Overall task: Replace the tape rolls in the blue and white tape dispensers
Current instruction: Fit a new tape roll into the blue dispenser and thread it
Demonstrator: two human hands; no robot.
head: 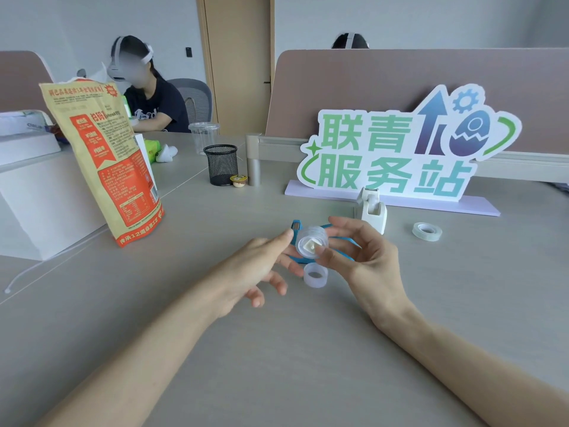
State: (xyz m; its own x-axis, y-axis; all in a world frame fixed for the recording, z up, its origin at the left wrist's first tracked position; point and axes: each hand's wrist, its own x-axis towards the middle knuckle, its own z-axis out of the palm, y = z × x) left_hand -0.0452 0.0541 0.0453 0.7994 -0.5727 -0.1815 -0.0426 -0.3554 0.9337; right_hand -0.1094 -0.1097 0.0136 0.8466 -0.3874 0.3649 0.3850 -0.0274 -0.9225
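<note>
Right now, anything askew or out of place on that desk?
Nothing damaged or spilled. Two loose tape rolls lie on the desk: one right of the white dispenser, another below the hands. The snack bag leans slightly.

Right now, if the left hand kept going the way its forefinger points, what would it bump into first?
Probably the tape roll held in the right hand; the left hand has its fingertip almost at the roll's edge, though depth is unclear.
</note>
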